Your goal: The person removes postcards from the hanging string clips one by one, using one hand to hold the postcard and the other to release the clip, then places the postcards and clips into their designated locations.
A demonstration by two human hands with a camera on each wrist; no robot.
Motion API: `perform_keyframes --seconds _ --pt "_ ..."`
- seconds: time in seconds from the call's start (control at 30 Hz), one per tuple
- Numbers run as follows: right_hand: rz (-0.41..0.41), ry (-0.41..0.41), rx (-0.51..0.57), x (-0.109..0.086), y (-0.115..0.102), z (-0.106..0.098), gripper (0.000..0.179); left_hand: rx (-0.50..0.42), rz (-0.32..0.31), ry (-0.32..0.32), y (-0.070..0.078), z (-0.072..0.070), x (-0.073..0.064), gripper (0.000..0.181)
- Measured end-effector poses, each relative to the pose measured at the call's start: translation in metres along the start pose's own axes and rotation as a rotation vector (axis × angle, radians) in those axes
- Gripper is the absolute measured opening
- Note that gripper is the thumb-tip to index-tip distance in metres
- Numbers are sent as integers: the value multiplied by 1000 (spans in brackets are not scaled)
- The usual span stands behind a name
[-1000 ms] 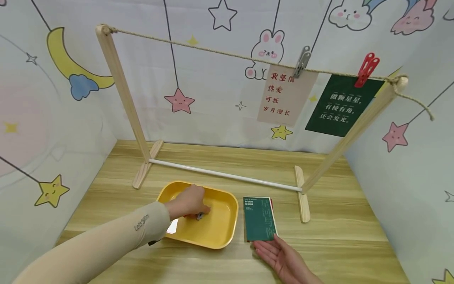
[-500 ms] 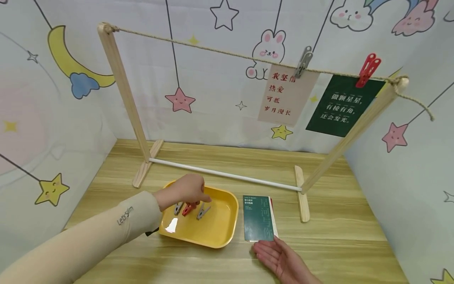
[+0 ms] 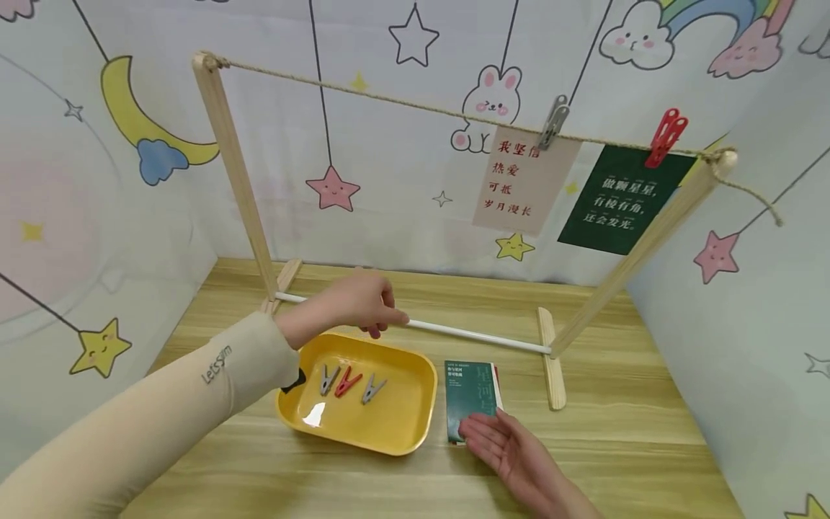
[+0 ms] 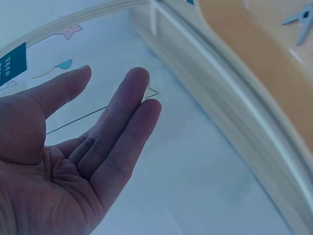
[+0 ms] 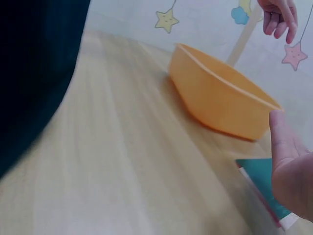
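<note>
My left hand (image 3: 363,299) hovers above the far rim of a yellow tray (image 3: 402,436). In the left wrist view its fingers (image 4: 129,142) are loosely bent, with nothing between them and the thumb. Inside the tray lie a grey clothespin (image 3: 328,380), a red clothespin (image 3: 348,382) and another grey clothespin (image 3: 372,390). My right hand (image 3: 519,461), palm up and fingers extended, overlaps the near edge of a small stack of cards (image 3: 472,393) with a dark green one on top. It holds nothing.
A wooden stand (image 3: 236,173) carries a rope (image 3: 389,97) above a white crossbar (image 3: 467,333). On the rope hang a pink card (image 3: 525,184) under a grey clothespin (image 3: 553,124) and a green card (image 3: 622,205) under a red clothespin (image 3: 666,137).
My left hand has risen out of the tray toward the crossbar, leaving the clothespins in view. My right hand has shifted slightly forward over the cards' near edge. The head view has tilted a little.
</note>
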State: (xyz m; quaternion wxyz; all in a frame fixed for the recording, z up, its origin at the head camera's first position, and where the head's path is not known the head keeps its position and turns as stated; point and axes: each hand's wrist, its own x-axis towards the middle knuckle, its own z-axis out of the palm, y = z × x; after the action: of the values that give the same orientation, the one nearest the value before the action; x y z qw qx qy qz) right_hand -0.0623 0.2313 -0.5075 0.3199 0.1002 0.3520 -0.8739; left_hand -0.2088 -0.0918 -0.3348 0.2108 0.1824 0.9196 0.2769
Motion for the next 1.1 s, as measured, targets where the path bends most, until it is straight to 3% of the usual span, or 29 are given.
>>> perform_keyframes --seconds 0.37,0.57,0.73,1.1 --pt "-68 -68 3 12 -17 14 50 44 41 -12 40 -24 8 32" --pt "-109 -80 -46 19 -27 24 47 45 90 25 58 -42 10 34" --pt "-134 -62 -55 25 -38 36 43 14 172 73 77 -61 9 33" --pt "-255 32 -147 40 -65 65 45 -46 374 214 137 -106 2 25"
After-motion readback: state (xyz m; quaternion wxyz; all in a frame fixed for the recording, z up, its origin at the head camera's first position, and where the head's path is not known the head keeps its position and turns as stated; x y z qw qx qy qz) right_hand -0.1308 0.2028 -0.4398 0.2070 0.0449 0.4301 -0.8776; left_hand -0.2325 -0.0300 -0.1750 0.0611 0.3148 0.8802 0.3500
